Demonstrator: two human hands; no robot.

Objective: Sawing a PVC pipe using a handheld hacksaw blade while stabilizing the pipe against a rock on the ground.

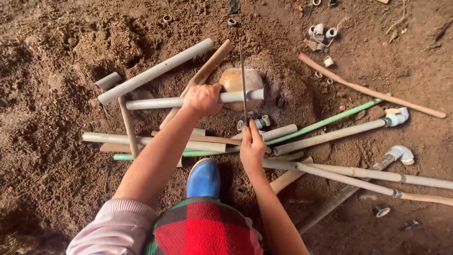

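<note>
- Under both hands, bare brown soil [56, 156] carries a loose scatter of pipes; no container shows, so everything lies straight on the ground.
- Beyond the left hand, the longest grey pipe [155, 71] lies on a slant, well apart from the fingers.
- Right of the right hand, a green pipe [330, 120] and a grey pipe with a white elbow fitting [398, 115] run off towards the far right.
- Near the right wrist, two tan pipes [358, 174] lie almost side by side, running right.
- Gripped by the left hand [203, 98], a grey pipe [155, 102] lies level, its right end resting on a rounded tan stone [233, 80].
- Closed right around that pipe, the left hand sits just left of the stone.
- Held by the right hand [252, 147], a thin hacksaw blade [243, 80] stands nearly upright in view and crosses the pipe just right of the left hand, over the stone.
- Curled shut on the near end of the blade, the right hand sits nearer the body than the left.
- Between the two forearms, a blue boot toe [204, 177] rests on the soil.
- Just beyond the right hand, short pipe offcuts [259, 123] lie beside the blade.
- Far off beyond the right hand, small white fittings [321, 34] lie clustered.
</note>
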